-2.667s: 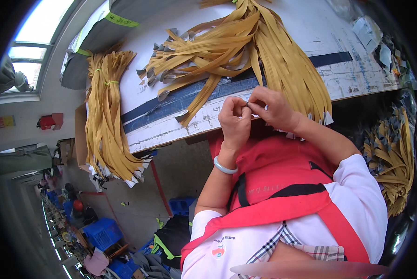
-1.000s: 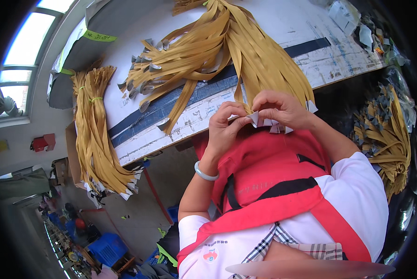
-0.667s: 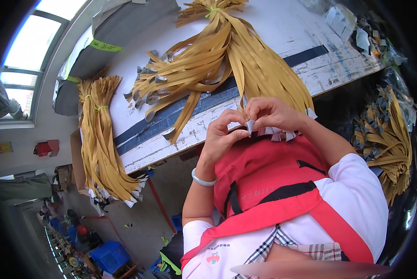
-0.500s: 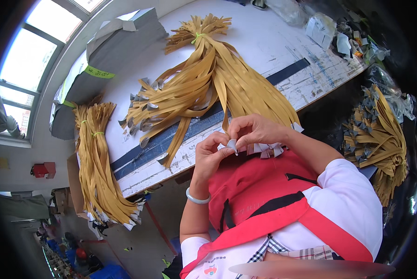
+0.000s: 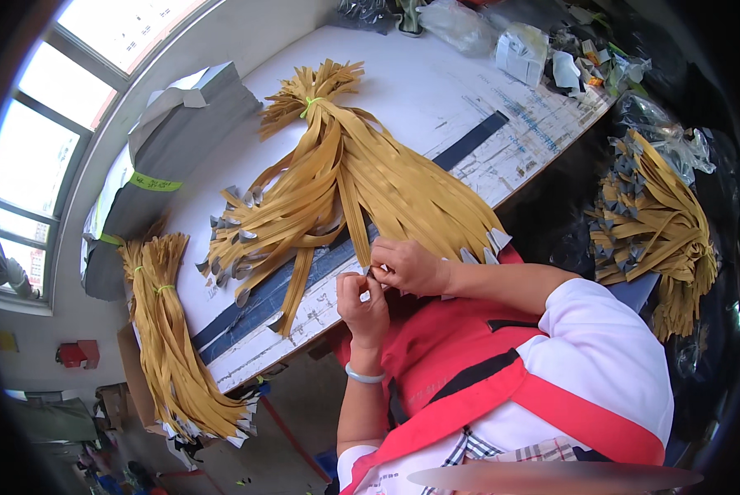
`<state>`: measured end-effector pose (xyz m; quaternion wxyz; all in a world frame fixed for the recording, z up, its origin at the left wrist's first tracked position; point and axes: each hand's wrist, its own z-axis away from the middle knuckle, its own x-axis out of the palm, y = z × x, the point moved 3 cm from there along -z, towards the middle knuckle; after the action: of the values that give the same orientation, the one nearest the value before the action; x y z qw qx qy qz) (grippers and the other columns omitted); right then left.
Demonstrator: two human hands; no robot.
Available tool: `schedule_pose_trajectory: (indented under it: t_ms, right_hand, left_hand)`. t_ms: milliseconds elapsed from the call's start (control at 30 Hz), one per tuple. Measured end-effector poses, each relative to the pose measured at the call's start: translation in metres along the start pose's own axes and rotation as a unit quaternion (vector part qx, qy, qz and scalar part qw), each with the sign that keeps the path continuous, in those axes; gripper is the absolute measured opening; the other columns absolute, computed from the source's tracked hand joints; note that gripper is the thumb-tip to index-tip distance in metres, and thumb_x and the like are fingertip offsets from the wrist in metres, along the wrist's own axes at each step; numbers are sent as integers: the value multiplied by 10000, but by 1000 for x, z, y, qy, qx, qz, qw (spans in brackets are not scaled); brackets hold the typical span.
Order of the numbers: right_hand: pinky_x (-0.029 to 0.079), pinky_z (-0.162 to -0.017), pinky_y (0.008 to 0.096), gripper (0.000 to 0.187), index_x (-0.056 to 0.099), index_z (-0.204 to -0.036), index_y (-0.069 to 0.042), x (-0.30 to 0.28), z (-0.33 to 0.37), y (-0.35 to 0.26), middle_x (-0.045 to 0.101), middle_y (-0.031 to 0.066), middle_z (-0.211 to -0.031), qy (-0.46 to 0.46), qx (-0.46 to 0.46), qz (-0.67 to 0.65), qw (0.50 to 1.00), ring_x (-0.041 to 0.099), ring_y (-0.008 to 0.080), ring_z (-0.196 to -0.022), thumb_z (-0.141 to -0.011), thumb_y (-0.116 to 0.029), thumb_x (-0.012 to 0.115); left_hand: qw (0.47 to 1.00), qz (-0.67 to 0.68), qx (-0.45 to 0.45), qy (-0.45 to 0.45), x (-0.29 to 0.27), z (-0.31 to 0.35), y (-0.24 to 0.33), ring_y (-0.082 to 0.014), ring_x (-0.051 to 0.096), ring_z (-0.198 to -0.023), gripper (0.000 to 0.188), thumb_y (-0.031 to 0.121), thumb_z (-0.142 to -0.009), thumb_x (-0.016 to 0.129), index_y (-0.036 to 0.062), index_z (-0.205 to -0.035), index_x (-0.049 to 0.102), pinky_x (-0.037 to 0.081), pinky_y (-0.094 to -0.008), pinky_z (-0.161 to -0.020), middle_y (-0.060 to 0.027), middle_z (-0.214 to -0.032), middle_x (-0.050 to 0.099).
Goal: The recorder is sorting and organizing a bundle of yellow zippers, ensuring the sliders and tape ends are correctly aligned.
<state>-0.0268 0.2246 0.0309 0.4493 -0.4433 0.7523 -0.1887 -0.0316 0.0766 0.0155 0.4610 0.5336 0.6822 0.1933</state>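
Observation:
A large bundle of mustard-brown fabric straps (image 5: 394,169) lies across the table, tied near its far end with a light green tie. Many strap ends carry grey or white tips. One strap (image 5: 354,216) runs from the bundle down to my hands at the near table edge. My left hand (image 5: 362,307) is closed, thumb and fingers pinching that strap's end from below. Just above it, my right hand (image 5: 409,266) pinches the same end with its fingertips. The end itself is mostly hidden by the fingers.
A second strap bundle (image 5: 162,322) hangs over the table's left edge. Grey stacked sheets (image 5: 192,124) stand by the window. On the right is another strap bundle (image 5: 658,214) with grey tips. Plastic bags and scraps (image 5: 568,62) crowd the far right corner of the white table (image 5: 296,49).
The view has shifted. My fists have drawn closer and curled tighter on the strap's end, and its pale tip, plain before, is now nearly covered.

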Motion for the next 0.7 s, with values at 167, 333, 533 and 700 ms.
schedule_pose_trajectory:
  t_ms: [167,333,533,700]
  right_hand:
    - [506,-671,366,88,624,-887,-35,-8,4,5,587,112,-876,30,42,-96,994,622,290,-776,-866,-100,680]
    - [499,-707,326,80,660,-905,-31,-12,-4,-4,615,81,-889,-26,12,-220,975,620,234,-787,-876,-90,704]
    - [459,-727,260,106,653,-916,-24,-17,1,2,609,35,-882,-50,114,-247,961,571,136,-802,-942,-126,669]
    - [446,-678,222,166,631,-914,-19,-9,1,2,590,-10,-836,-112,259,-312,907,530,52,-772,-949,-174,678]
  left_hand:
    - [905,376,-190,-53,-10,-2,-1,-130,617,-856,253,-104,-892,619,-24,-1132,598,581,-274,-783,-84,-1136,533]
    - [871,428,-190,-149,-23,-15,-11,-124,642,-864,235,-138,-868,629,-47,-1084,629,583,-270,-792,-91,-1130,607]
    - [937,291,-138,-134,-25,-19,-10,-121,642,-785,146,-71,-819,735,-25,-897,621,557,-250,-684,-68,-891,636]
    - [988,71,-12,-135,-26,-18,-7,-215,615,-671,194,1,-780,781,4,-829,593,497,-310,-586,-101,-769,603]
